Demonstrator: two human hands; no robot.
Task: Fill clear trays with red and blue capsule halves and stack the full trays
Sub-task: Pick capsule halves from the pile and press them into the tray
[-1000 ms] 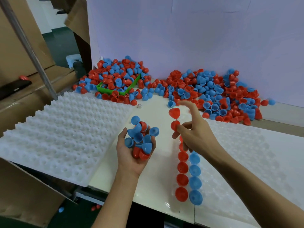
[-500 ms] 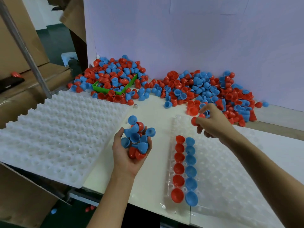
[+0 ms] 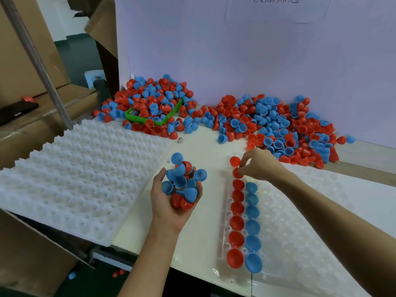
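Note:
A clear tray [image 3: 300,232] lies on the table at the right. Its left edge carries a column of red halves [image 3: 236,221] and beside it a shorter column of blue halves [image 3: 252,228]. My right hand [image 3: 259,163] reaches over the far end of the red column and pinches a red half [image 3: 236,173] there; another red half [image 3: 235,161] sits just beyond it. My left hand [image 3: 171,202] is palm up in the middle, cupping a handful of blue and red halves [image 3: 183,183].
A large heap of loose capsule halves [image 3: 267,123] spreads along the white back wall, partly over a green bin [image 3: 147,120]. A stack of white dimpled trays [image 3: 70,174] lies at the left, overhanging the table edge. Cardboard boxes and a metal pole [image 3: 42,67] stand further left.
My right hand came back from the loose heap to the far end of the red column, bringing red halves. My left hand stayed in place with its handful.

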